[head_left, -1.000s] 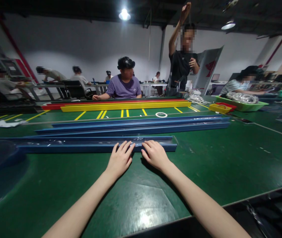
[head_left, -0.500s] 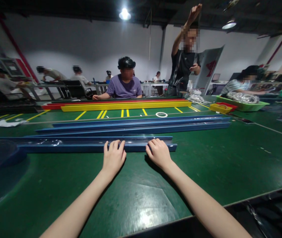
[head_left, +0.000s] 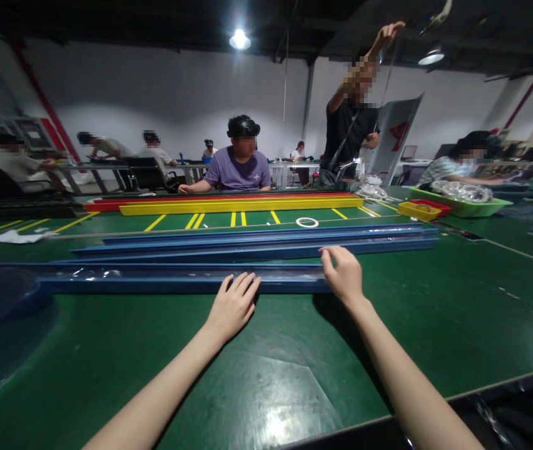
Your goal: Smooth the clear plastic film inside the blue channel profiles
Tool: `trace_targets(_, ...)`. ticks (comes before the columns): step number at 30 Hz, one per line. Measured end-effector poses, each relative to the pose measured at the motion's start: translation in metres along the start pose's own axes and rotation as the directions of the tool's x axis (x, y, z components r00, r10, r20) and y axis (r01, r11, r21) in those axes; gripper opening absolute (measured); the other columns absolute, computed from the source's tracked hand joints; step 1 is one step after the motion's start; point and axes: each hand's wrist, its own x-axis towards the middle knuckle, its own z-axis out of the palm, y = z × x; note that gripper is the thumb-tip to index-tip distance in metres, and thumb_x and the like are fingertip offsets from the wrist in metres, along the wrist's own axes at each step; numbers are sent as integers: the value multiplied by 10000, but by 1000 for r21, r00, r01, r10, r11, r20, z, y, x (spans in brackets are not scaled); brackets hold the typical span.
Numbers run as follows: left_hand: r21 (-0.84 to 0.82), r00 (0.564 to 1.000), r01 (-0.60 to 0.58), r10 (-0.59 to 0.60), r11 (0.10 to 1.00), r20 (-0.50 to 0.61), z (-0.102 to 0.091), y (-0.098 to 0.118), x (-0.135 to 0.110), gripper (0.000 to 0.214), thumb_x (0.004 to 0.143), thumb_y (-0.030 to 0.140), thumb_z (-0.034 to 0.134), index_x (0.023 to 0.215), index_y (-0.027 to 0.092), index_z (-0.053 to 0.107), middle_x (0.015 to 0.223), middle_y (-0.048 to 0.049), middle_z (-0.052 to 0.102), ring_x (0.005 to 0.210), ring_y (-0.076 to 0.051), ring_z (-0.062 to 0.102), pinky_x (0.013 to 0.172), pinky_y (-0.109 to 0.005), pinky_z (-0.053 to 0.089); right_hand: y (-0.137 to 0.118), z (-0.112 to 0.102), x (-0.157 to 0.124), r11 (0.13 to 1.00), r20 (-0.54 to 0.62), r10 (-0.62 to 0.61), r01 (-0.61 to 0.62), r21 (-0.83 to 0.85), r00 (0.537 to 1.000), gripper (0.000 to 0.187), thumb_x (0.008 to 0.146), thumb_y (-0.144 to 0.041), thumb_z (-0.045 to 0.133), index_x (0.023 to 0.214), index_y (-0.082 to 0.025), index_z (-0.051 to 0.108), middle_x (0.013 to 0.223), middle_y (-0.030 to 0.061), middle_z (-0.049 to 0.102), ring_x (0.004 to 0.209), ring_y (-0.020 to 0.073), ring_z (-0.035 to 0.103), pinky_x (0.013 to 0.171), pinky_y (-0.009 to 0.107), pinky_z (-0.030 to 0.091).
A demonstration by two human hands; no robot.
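A long blue channel (head_left: 144, 285) lies across the green table in front of me, with shiny clear material along its trough. My left hand (head_left: 233, 306) rests on its near wall, fingers stretched out and slightly spread. At the channel's right end, my right hand (head_left: 344, 273) is raised a little, its fingers curled together. Whatever those fingers hold, if anything, is hidden. Just behind lie more blue channels (head_left: 257, 245), side by side.
Farther back are a yellow channel (head_left: 243, 206), red channels, a white ring (head_left: 306, 222) and a yellow tray (head_left: 419, 211). A green basin (head_left: 482, 206) holds clear coiled material. A seated person (head_left: 238, 167) faces me; another stands with an arm raised.
My right hand has moved right and up to the channel's end. My left hand has slid slightly right along the near wall. The standing person's raised arm has shifted right.
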Motion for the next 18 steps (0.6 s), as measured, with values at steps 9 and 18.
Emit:
trace_targets(9, -37, 996, -61, 58, 997, -74, 12, 30, 37, 385, 790, 220, 405, 1168, 167, 459, 1180, -95, 495, 1086, -226, 421, 937, -393, 287, 71, -8, -18, 982, -30, 185, -186, -37, 982, 283, 809, -309, 346, 759, -181, 594, 790, 45, 634, 734, 149, 555, 668, 244, 372)
trace_targets(18, -126, 990, -136, 129, 983, -61, 24, 54, 46, 414, 789, 206, 413, 1203, 187, 406, 1187, -76, 489, 1099, -210, 408, 910, -370, 306, 77, -4, -33, 947, 104, 311, -297, -125, 945, 307, 815, -337, 323, 733, -212, 591, 779, 18, 635, 709, 136, 551, 584, 217, 339)
